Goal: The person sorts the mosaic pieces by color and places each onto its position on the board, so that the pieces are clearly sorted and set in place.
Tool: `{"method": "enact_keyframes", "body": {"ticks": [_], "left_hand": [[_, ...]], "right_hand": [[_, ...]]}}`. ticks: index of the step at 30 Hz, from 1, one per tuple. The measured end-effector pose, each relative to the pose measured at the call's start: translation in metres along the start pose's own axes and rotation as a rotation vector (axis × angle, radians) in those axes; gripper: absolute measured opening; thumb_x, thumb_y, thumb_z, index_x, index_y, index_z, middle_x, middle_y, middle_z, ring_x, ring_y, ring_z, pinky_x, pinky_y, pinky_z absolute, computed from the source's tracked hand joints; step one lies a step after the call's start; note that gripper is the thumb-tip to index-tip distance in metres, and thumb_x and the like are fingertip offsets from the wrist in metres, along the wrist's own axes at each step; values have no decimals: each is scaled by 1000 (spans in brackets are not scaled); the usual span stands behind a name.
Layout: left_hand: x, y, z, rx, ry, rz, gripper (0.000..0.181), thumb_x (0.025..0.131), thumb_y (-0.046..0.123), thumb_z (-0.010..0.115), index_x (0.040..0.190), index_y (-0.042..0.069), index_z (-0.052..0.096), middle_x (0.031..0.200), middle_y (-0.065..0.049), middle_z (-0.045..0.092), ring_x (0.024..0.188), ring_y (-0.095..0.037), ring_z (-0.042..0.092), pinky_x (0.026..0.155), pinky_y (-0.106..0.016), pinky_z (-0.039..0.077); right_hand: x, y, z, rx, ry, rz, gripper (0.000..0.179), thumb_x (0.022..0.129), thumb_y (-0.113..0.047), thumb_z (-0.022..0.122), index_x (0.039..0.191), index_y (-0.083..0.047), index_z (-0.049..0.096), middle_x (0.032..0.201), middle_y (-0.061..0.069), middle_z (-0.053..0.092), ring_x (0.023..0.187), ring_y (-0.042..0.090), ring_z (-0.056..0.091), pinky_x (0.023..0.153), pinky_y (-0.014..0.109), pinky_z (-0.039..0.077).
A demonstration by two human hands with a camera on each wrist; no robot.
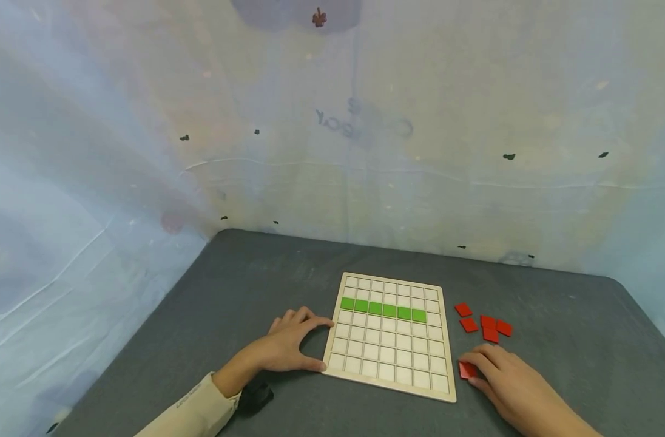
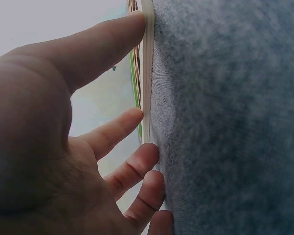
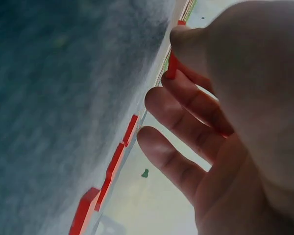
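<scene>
A square wooden grid board [image 1: 446, 343] lies on the dark table, with a row of several green square tiles [image 1: 389, 311] in its upper part. My left hand [image 1: 280, 346] is at the board's left side, thumb at the near corner and index fingertip farther up the edge, the fingers spread. At the right of the board, my right hand [image 1: 509, 379] pinches a red square tile [image 1: 466, 369] between thumb and index finger. In the right wrist view the held red tile [image 3: 173, 63] is seen edge-on, with the other fingers loosely bent beside it.
Several loose red tiles [image 1: 490, 335] lie on the table beyond my right hand, some touching one another. The grey table [image 1: 267, 267] ends at a pale hanging sheet [image 1: 365, 200] behind and on the left. A dark object [image 1: 256, 399] sits by my left wrist.
</scene>
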State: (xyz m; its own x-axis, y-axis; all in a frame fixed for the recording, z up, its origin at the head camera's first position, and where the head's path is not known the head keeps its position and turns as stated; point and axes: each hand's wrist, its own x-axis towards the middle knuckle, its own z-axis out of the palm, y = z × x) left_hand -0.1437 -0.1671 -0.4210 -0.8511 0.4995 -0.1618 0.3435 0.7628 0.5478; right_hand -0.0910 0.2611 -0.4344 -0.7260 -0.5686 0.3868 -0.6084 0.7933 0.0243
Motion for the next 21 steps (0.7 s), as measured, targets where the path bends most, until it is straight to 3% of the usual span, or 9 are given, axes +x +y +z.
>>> {"method": "enact_keyframes", "body": {"ticks": [6,11,16,21], "left_hand": [[1,-1,0,1,1,-7,75,78,58,78,144,36,48,127,4,45,109,-17,38,84,-41,28],[-1,0,0,2,0,-14,75,78,57,78,144,36,48,126,5,45,108,-17,38,84,-41,28],[-1,0,0,0,2,-6,76,78,56,79,144,35,48,126,3,45,110,-18,38,84,-42,28],[-1,1,0,5,2,-7,75,79,56,78,144,34,48,128,3,45,112,-20,39,85,-42,29]], "right_hand": [[8,-2,-1,-27,20,-39,48,71,-24,89,112,-27,65,108,-16,57,91,0,54,75,26,51],[16,-8,-1,-37,12,-16,46,75,-28,87,115,-26,65,112,-14,58,92,2,59,76,28,52],[23,-16,1,6,32,-27,44,76,-27,86,114,-23,66,111,-13,59,91,3,61,76,27,53],[28,-22,2,92,-24,6,39,82,-29,82,116,-26,64,112,-17,58,91,0,59,75,25,53]]}}
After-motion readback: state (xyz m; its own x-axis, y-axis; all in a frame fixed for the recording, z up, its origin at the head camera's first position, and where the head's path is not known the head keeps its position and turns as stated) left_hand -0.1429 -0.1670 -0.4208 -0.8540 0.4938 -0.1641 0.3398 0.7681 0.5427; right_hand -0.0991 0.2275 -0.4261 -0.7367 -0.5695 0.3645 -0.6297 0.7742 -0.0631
